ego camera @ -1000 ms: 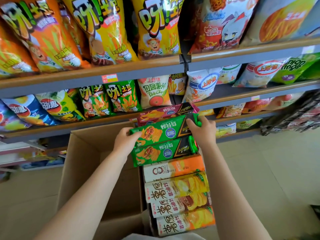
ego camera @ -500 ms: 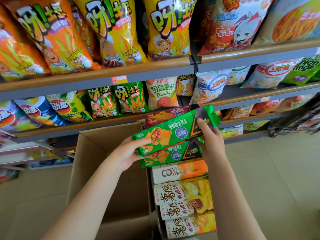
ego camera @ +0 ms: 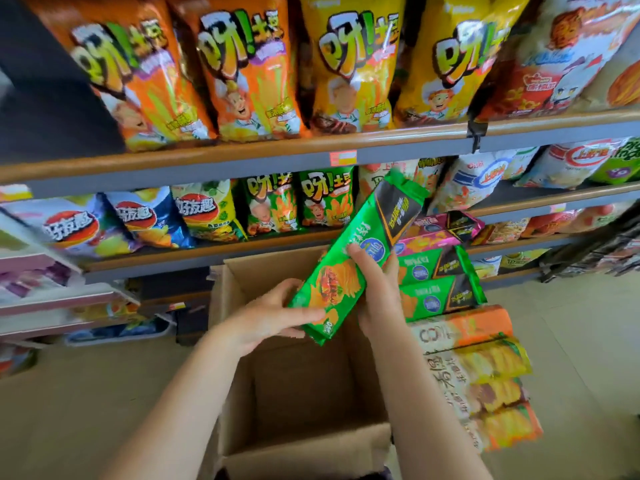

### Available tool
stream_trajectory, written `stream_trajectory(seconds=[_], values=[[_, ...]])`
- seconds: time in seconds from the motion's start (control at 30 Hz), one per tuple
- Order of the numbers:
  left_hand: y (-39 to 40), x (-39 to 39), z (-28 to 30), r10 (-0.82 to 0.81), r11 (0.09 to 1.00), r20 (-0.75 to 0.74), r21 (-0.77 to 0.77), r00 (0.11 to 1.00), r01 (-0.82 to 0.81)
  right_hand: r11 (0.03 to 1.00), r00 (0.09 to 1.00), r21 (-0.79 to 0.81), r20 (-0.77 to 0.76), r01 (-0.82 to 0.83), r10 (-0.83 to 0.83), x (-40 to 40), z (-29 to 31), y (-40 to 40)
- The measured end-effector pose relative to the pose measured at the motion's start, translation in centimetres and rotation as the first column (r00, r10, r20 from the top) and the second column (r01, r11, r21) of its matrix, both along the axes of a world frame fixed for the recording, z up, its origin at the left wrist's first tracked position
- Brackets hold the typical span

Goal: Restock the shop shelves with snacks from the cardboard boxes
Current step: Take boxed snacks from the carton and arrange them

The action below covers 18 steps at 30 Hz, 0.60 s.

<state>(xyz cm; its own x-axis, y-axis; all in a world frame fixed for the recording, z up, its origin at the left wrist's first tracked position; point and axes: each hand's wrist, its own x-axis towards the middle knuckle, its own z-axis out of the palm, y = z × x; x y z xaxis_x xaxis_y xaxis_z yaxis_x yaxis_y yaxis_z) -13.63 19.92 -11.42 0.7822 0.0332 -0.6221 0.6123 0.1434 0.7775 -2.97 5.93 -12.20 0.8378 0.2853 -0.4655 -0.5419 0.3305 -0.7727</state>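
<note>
— Shop shelves [ego camera: 242, 157] fill the background, tier on tier of crisp bags. What are the hands doing?

— Both grip one green snack packet [ego camera: 360, 258], tilted with its dark end up toward the shelves. The left hand [ego camera: 277, 317] curls round its lower end, fingers underneath and thumb on the front. The right hand [ego camera: 374, 282] holds the middle, fingers wrapped across the face.

— And where is it?

— In the air above the open cardboard box [ego camera: 301, 441], not yet on a shelf.

— What's in the box?

— The open compartment below the hands looks bare down to the cardboard. To its right lies a row of stacked packets [ego camera: 474, 372]: pink ones farthest, two more green ones, then orange and yellow toward the viewer.

— How far along, would you say?

— Middling, I'd judge. The upper tiers look well filled, but that whole row is yet to be shelved, this green one included.
</note>
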Motion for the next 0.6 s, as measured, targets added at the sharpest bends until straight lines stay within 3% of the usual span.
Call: stream_trajectory(seconds=[0.07,0.1,0.27,0.4,0.5,0.6], values=[[5.2,-3.6,1.3,-0.159,0.987,0.005,0.028,0.987,0.159,0.997,0.995,-0.031,0.078,-0.067,0.069,-3.5,0.3,3.4],[7.6,-5.2,1.7,-0.142,0.989,0.033,0.033,0.989,0.141,0.991,0.986,-0.045,0.104,-0.125,0.13,-5.4,0.7,5.2],[15.7,-11.0,4.6,0.256,0.966,0.232,-0.089,0.938,-0.242,0.916,0.899,-0.056,0.18,-0.397,0.4,-13.0,3.7,17.0],[21.5,-14.0,7.4,0.587,0.802,0.398,-0.172,0.705,-0.572,0.872,0.827,-0.159,0.277,-0.462,0.489,-15.5,7.7,25.1],[26.3,-14.4,9.1,0.703,0.7,0.435,-0.278,0.563,-0.658,0.798,0.739,-0.172,0.306,-0.577,0.6,-17.4,9.4,29.0],[30.5,-13.2,10.4,0.717,0.673,0.43,-0.226,0.548,-0.704,0.759,0.703,-0.106,0.312,-0.642,0.639,-18.2,10.0,32.5]])
